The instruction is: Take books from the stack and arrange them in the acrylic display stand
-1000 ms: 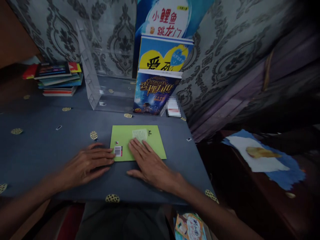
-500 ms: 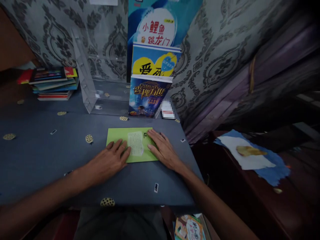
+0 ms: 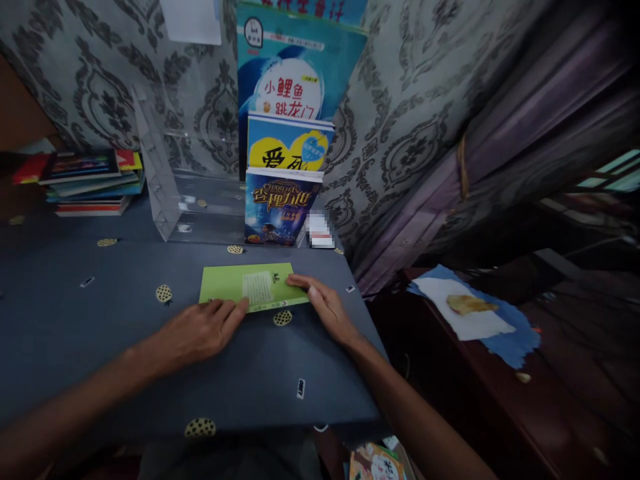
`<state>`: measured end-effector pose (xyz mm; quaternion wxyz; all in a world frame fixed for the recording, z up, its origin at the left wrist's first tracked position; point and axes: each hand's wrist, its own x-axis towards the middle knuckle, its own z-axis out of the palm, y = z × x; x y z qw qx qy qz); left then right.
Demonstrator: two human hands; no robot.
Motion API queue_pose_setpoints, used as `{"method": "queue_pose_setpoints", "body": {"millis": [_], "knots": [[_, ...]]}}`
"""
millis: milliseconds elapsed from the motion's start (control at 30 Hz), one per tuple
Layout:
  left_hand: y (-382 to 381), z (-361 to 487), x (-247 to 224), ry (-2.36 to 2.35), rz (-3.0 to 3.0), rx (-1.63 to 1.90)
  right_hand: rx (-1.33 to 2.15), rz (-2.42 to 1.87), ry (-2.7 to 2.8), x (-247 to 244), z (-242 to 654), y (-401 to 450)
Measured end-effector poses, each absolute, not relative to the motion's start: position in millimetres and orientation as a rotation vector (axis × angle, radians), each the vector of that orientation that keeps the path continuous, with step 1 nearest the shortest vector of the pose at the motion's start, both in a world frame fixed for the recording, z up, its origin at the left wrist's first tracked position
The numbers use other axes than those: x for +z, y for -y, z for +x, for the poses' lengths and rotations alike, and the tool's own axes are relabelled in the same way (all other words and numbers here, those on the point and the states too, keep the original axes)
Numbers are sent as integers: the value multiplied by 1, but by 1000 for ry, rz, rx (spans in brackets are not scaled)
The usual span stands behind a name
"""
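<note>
- Green book [image 3: 225, 280]: on the table [image 3: 110, 333], in front of the clear rack [image 3: 159, 193]; back cover up, spine toward the person. Near edge looks raised, so tilted rather than flat.
- Left hand [image 3: 203, 330]: closed loosely on the near left part of the green book, fingers bent, thumb by the spine.
- Right hand [image 3: 330, 312]: holding the right end, index finger reaching along the side, thumb near the spine corner. Grip under the cover hidden — cannot tell how firm.
- Surroundings: blue book [image 3: 280, 212] upright in the rack's lowest tier; stack [image 3: 93, 190] to the rack's left.
- Step in hand (judged): two-handed handling of the green book, spine side tipped up.
- Next move (judged): any shift from this pose calls for an even hold at both ends — with a one-sided hold, the green book could twist or slip.
</note>
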<state>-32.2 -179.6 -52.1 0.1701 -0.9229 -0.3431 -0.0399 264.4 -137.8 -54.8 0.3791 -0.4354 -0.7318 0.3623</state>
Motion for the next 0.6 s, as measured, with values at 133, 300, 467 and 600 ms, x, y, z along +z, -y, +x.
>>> {"method": "queue_pose_setpoints", "body": {"millis": [133, 300, 467, 600], "knots": [[173, -41, -43, 1041, -2676, -456, 987, -1050, 1791, -53, 264, 137], [178, -40, -25, 1243, -2721, -857, 979, -1098, 1716, -63, 260, 132], [185, -30, 3, 1502, -2671, -1247, 1181, -1025, 1483, -65, 257, 129], [186, -25, 14, 1921, -2564, -1443, 1365, -893, 1342, -57, 253, 131]]}}
